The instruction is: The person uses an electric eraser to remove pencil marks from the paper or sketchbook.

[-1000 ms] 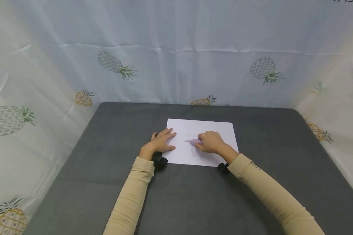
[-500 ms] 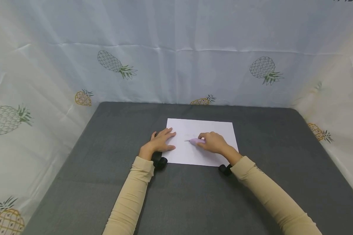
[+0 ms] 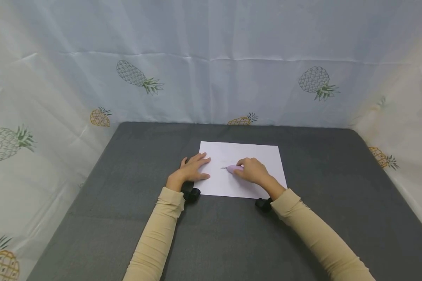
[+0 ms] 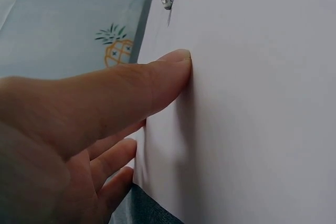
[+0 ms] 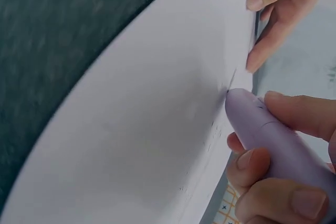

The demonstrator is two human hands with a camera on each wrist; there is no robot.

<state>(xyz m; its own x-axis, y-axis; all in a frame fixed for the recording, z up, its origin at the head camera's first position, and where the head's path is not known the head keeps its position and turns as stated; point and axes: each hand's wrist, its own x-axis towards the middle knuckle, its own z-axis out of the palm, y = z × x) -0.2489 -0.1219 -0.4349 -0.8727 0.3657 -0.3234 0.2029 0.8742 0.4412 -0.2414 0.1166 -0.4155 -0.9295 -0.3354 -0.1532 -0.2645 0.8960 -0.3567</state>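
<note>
A white sheet of paper (image 3: pixel 249 156) lies on the dark table. My left hand (image 3: pixel 191 169) rests on its left edge with fingers spread; in the left wrist view the thumb (image 4: pixel 157 80) lies straight across the sheet. My right hand (image 3: pixel 254 170) grips a lilac electric eraser (image 3: pixel 234 169), fingers curled round its thick body. The eraser's metal-collared tip (image 4: pixel 167 2) points left, right at a short dark line (image 4: pixel 169 19) on the paper. Small dark specks (image 5: pixel 212 129) are scattered beside the tip in the right wrist view.
The dark grey table (image 3: pixel 218 242) spreads around the sheet. Pale curtains (image 3: pixel 211 89) printed with pineapples hang behind and at both sides. Black wrist mounts (image 3: pixel 192 195) sit under both wrists near the sheet's front edge.
My right hand has shifted slightly back and forth with the eraser, its tip staying close to the dark line. My left hand and the sheet look still.
</note>
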